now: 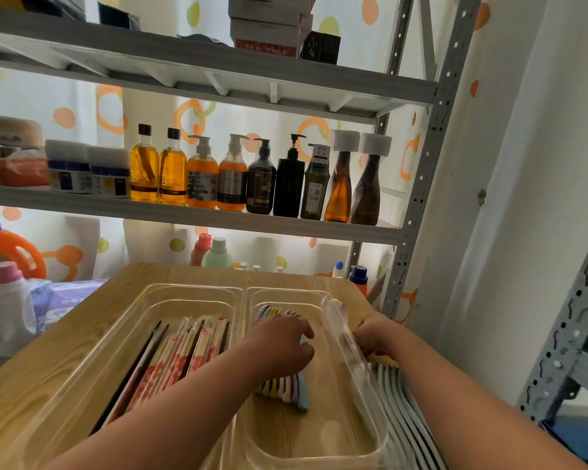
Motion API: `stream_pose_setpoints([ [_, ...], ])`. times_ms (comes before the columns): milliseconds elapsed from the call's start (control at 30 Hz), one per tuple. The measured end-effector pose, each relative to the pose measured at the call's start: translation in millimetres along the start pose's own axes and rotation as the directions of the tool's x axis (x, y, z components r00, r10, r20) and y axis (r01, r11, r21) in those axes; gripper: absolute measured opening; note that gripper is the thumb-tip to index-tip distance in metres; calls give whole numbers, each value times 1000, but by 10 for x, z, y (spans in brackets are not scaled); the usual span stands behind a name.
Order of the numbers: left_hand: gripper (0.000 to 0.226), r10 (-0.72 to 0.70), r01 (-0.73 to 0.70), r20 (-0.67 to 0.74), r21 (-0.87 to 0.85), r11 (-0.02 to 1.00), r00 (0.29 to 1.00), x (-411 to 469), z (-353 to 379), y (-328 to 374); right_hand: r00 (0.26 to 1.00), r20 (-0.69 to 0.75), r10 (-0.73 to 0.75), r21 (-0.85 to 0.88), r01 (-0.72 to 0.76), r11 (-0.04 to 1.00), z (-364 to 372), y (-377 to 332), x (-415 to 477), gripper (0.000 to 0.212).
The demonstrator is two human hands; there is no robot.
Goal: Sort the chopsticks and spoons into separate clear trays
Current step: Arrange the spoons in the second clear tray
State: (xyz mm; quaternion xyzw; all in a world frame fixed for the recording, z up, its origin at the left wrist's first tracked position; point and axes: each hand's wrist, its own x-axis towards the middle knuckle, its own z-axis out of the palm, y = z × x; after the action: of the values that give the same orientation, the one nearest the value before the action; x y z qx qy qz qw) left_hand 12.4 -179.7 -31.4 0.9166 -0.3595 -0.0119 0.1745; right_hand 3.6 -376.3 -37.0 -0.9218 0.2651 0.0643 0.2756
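The chopsticks (180,354) are lying lengthwise in the left tray (143,300), most of them in paper sleeves, side by side, so this tray is probably serving for chopsticks only. The pastel spoons (285,390) are lying in the right tray (340,320), near the centre of the frame, standing on edge in a tight row. The left hand (282,347) is reaching in from the lower left and covering the middle of this row, palm down. Its fingers are curling over the far side and the thumb is closing on the near side, so it is holding the spoons as one bundle, likely so that the row is not falling apart. The grey spoons (401,401) are lying on the table (65,361) just outside the right wall of the right tray, overlapping like a fan; apparently they are waiting to go in. The right hand (375,334) is resting at their far ends, with the forearm coming from the lower right. Its fingers are bending down, but the clear wall is blurring them, so one cannot tell whether they are pinching a spoon or only touching.
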Motion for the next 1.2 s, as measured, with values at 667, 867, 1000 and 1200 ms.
stream_pose_setpoints([
  [667, 40, -2, 2, 29, 28, 1000, 1000, 52, 69, -26, 997, -81, 11, -88, -18, 996, 0, -79, 25, 18],
  [867, 40, 9, -9, 11, 33, 999, 1000, 41, 35, -27, 990, -143, -10, -146, -11, 989, 52, -83, 61, 17],
  [1000, 40, 1, -2, 18, 34, 999, 1000, 34, 46, -48, 989, -144, -15, -196, -14, 981, 47, -112, 56, 18],
  [1200, 40, 4, -4, -13, 43, 999, 1000, 36, 17, -38, 980, -195, -34, -231, -12, 973, 60, -89, 62, 23],
])
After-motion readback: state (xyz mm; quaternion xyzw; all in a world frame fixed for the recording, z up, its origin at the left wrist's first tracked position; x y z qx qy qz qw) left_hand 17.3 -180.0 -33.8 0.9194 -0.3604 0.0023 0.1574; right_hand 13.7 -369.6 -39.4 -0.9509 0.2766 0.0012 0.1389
